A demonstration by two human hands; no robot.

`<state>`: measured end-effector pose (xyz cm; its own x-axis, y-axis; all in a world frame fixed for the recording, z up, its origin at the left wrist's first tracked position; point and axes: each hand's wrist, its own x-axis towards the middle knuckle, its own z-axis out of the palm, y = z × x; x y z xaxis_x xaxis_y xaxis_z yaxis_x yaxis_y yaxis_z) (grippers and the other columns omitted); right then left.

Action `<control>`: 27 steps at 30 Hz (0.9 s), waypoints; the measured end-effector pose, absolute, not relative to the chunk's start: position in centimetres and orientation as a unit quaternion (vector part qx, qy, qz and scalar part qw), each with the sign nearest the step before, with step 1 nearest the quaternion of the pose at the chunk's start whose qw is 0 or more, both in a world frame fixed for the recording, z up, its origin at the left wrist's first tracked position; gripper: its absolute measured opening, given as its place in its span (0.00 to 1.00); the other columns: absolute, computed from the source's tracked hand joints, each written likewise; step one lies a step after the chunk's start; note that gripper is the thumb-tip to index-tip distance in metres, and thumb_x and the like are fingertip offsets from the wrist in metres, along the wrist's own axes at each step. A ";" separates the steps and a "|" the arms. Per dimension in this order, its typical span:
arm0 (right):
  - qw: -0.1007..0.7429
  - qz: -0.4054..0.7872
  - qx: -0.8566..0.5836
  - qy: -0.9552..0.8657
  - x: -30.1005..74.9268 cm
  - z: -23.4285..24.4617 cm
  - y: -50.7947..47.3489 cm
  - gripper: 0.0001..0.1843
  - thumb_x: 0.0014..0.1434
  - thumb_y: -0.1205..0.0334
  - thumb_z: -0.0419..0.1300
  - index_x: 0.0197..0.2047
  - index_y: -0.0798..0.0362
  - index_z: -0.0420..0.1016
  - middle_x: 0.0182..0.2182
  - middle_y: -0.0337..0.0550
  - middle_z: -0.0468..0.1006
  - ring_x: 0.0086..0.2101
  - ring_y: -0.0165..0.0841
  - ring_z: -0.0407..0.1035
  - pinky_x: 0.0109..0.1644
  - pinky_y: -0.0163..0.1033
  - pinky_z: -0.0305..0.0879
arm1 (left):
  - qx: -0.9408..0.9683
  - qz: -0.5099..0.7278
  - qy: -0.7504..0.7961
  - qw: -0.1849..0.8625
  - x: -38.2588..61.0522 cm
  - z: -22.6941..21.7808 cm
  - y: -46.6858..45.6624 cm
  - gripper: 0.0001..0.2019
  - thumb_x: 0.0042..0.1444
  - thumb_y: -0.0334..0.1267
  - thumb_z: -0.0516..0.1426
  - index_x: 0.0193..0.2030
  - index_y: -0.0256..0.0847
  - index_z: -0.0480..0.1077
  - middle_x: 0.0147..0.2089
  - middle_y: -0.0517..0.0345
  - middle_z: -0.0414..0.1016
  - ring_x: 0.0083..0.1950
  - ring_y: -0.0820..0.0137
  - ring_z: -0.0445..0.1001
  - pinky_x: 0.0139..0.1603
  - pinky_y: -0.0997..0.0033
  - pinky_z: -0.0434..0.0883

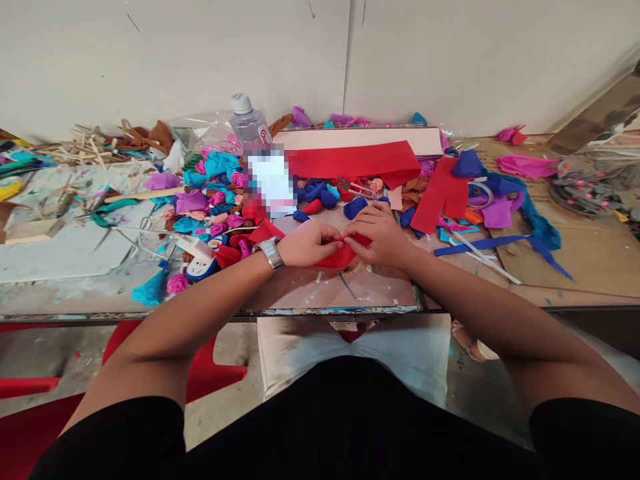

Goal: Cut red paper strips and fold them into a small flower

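A small piece of red crepe paper (336,259) is pinched between my two hands, low over the front of the table. My left hand (309,243), with a metal watch at the wrist, grips its left end between thumb and fingers. My right hand (381,237) is closed on its right end, the fingertips nearly meeting those of the left. Part of the paper is hidden under the fingers. Beyond the hands lies a long red strip (355,163), and a second red strip (443,197) slants to the right of it.
A plastic bottle (249,123) stands behind a lit phone (273,183). Crumpled coloured paper pieces (220,167) crowd the left middle, beside a power strip (201,265). Wood sticks (95,147) are heaped at the far left. Cardboard (595,247) covers the right side.
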<state>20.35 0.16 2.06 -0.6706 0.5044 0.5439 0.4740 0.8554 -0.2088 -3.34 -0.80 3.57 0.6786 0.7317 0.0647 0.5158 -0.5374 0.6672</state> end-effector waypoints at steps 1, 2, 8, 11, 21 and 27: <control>0.306 0.024 -0.265 -0.914 20.4 2.1 0.2 0.08 0.69 0.59 0.61 0.40 0.49 0.81 0.38 0.43 0.85 0.44 0.42 0.73 0.57 0.55 0.53 | 0.856 0.171 0.363 0.325 -3.4 3.5 -0.7 0.14 0.66 0.41 0.55 0.39 0.36 0.80 0.28 0.62 0.74 0.28 0.75 0.64 0.30 0.71 0.57; 0.307 0.023 -0.262 -0.915 20.4 2.1 0.1 0.08 0.69 0.58 0.61 0.41 0.49 0.81 0.38 0.42 0.86 0.44 0.42 0.73 0.57 0.55 0.54 | 0.852 0.173 0.364 0.333 -3.4 3.5 -0.6 0.14 0.66 0.41 0.55 0.39 0.36 0.80 0.28 0.62 0.74 0.28 0.75 0.64 0.30 0.71 0.56; 0.312 0.018 -0.246 -0.918 20.5 2.0 0.2 0.08 0.69 0.59 0.61 0.43 0.49 0.82 0.37 0.42 0.85 0.45 0.42 0.72 0.56 0.52 0.57 | 0.830 0.181 0.362 0.384 -3.5 3.3 -0.3 0.13 0.65 0.41 0.55 0.39 0.36 0.79 0.29 0.61 0.74 0.29 0.75 0.64 0.30 0.73 0.58; 0.321 0.015 -0.241 -0.916 20.4 1.9 0.3 0.08 0.70 0.58 0.62 0.43 0.48 0.83 0.37 0.43 0.85 0.44 0.42 0.72 0.55 0.52 0.59 | 0.820 0.184 0.359 0.406 -3.5 3.3 -0.3 0.12 0.64 0.40 0.55 0.38 0.36 0.78 0.30 0.61 0.74 0.29 0.75 0.65 0.30 0.73 0.59; 0.320 0.056 -0.222 -0.919 20.6 2.1 0.2 0.08 0.68 0.59 0.62 0.44 0.46 0.84 0.39 0.44 0.86 0.46 0.43 0.72 0.52 0.52 0.65 | 0.803 0.177 0.361 0.440 -3.5 3.7 -0.2 0.12 0.61 0.40 0.56 0.40 0.36 0.78 0.34 0.59 0.77 0.34 0.72 0.70 0.36 0.72 0.66; 0.322 0.042 -0.219 -0.920 20.5 2.1 0.2 0.08 0.69 0.60 0.61 0.44 0.46 0.84 0.40 0.43 0.86 0.46 0.43 0.73 0.56 0.54 0.63 | 0.790 0.169 0.362 0.464 -3.6 4.4 -0.3 0.15 0.63 0.45 0.56 0.41 0.35 0.79 0.37 0.57 0.79 0.36 0.70 0.71 0.39 0.70 0.67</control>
